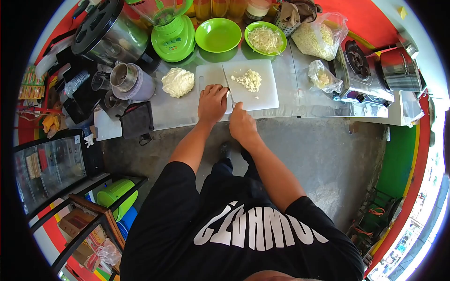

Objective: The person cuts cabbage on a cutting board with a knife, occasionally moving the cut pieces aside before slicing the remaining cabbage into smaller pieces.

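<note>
Right hand (243,122): closed round knife (231,97). Left hand (214,103): fingers bunched, hold unclear; best curled back from blade. Chopped pieces (250,80): left hand's two o'clock.

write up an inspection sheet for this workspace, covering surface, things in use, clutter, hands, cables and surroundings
Surface: metal counter, shiny; white board near its front edge.
Job's things: knife at the board, pale chopped pieces to its right.
Clutter: blender, bowl and plate of shreds behind; white lump left; large bag and small bag right.
Hands: left hand beside the knife, fingers close to it; right hand grips the knife.
Cables: orange cord-like loops lower right, too small to identify.
Surroundings: stove and pot right; grey floor.
</note>
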### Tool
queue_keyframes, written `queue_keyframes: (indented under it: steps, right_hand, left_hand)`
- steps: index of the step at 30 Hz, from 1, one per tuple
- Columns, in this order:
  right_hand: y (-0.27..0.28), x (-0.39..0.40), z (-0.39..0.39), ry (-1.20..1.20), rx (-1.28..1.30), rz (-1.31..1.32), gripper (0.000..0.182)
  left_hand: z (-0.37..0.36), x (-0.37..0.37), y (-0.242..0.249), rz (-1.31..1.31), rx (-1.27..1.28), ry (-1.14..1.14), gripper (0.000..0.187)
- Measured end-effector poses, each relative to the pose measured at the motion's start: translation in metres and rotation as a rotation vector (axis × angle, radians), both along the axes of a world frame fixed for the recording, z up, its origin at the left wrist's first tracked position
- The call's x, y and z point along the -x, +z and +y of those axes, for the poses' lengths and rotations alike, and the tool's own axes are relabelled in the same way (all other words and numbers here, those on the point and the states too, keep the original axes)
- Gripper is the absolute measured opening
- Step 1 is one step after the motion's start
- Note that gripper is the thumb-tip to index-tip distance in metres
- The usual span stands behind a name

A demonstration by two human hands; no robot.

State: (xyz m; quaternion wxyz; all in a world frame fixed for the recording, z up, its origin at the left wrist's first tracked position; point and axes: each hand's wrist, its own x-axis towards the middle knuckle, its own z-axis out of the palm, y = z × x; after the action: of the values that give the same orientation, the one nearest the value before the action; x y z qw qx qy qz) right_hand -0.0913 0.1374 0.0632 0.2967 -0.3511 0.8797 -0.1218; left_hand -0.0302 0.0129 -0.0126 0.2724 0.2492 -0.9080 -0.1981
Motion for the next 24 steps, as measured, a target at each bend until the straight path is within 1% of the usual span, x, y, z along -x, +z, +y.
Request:
queue_keyframes:
  steps: [2, 3, 5, 9, 12, 15, 17, 19, 21, 24]
  right_hand:
    - [-0.020, -0.006, 0.003, -0.041, -0.015, -0.013, 0.022]
    - [-0.021, -0.008, 0.002, -0.082, -0.030, -0.026, 0.023]
    - [-0.022, -0.005, 0.000, -0.058, -0.028, -0.019, 0.023]
    - [-0.007, 0.014, -0.014, 0.007, -0.019, 0.002, 0.024]
    - [0.003, 0.007, -0.005, 0.007, -0.003, -0.007, 0.024]
    - [-0.013, -0.008, 0.000, -0.061, -0.010, -0.007, 0.023]
    - [-0.024, -0.005, -0.002, -0.066, -0.009, -0.016, 0.023]
    - [-0.016, 0.004, -0.012, -0.073, -0.002, -0.020, 0.023]
    - [-0.004, 0.013, -0.017, -0.011, -0.023, -0.028, 0.024]
    - [0.005, 0.010, -0.011, 0.007, -0.014, -0.033, 0.025]
  left_hand:
    - [-0.001, 0.000, 0.000, 0.023, 0.004, -0.007, 0.016]
    - [-0.001, 0.000, 0.001, 0.022, 0.004, -0.002, 0.016]
    - [-0.001, 0.000, 0.003, 0.041, -0.020, -0.006, 0.014]
    - [-0.001, 0.003, -0.002, 0.038, -0.020, 0.008, 0.013]
    - [-0.001, 0.002, -0.004, 0.038, -0.023, 0.005, 0.013]
    - [-0.001, 0.004, 0.000, 0.044, -0.016, 0.014, 0.013]
    - [0.000, 0.002, 0.002, 0.060, -0.018, 0.008, 0.013]
    - [-0.002, 0.003, 0.001, 0.060, -0.011, 0.006, 0.013]
    - [-0.001, 0.003, -0.001, 0.060, -0.010, 0.006, 0.012]
    - [-0.002, 0.004, -0.004, 0.072, -0.007, 0.006, 0.010]
